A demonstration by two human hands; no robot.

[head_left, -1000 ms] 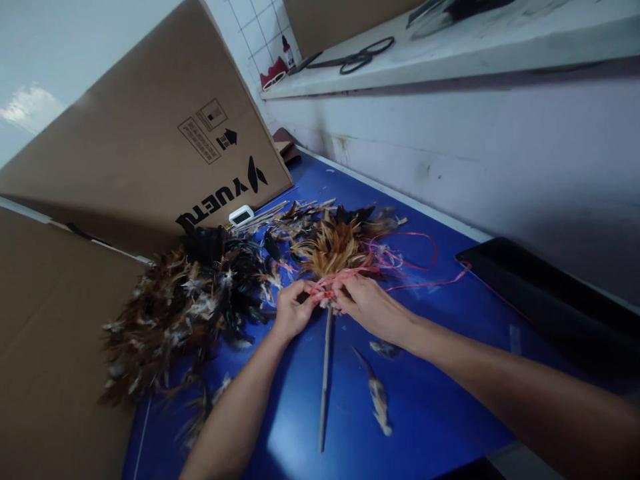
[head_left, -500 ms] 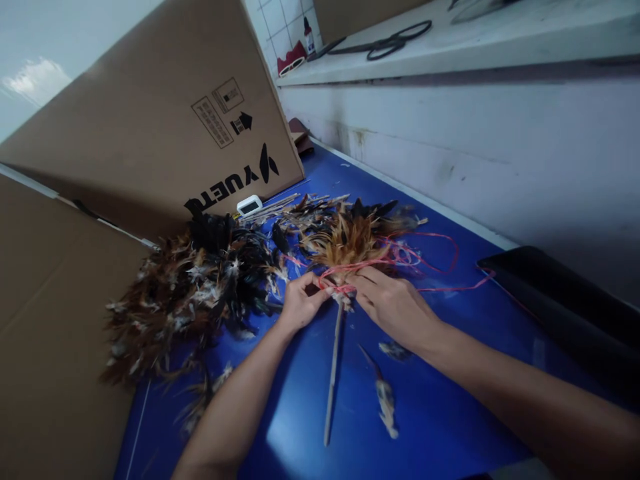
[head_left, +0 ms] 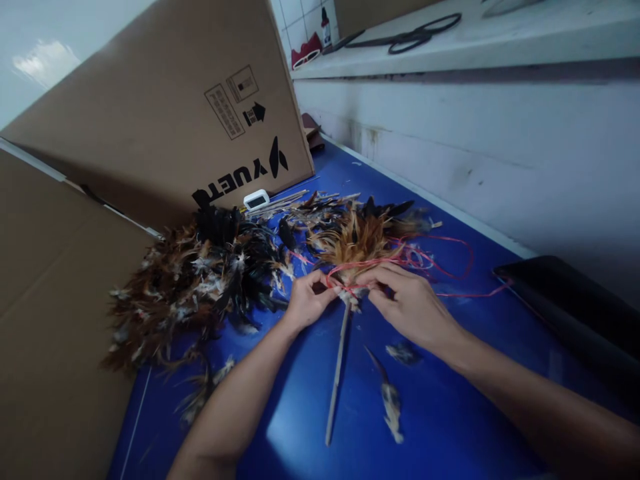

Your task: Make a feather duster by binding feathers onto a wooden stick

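Observation:
A bundle of brown feathers fans out around the top of a thin stick that lies on the blue table. Red string loops round the base of the feathers and trails off to the right. My left hand is closed, pinching the red string at the left of the bundle's base. On the other side my right hand pinches the string too, its fingers bent together. The exact spot where each fingertip meets the string is partly hidden.
A big feather pile covers the table's left side. Behind it stands a cardboard box, with a small white device and sticks before it. Loose feathers lie in front. A black object sits right; scissors rest on the ledge.
My right hand has drawn slightly to the right, away from the bundle's base, with the string between its fingers. My left hand stays at the base. The whole view has shifted a little.

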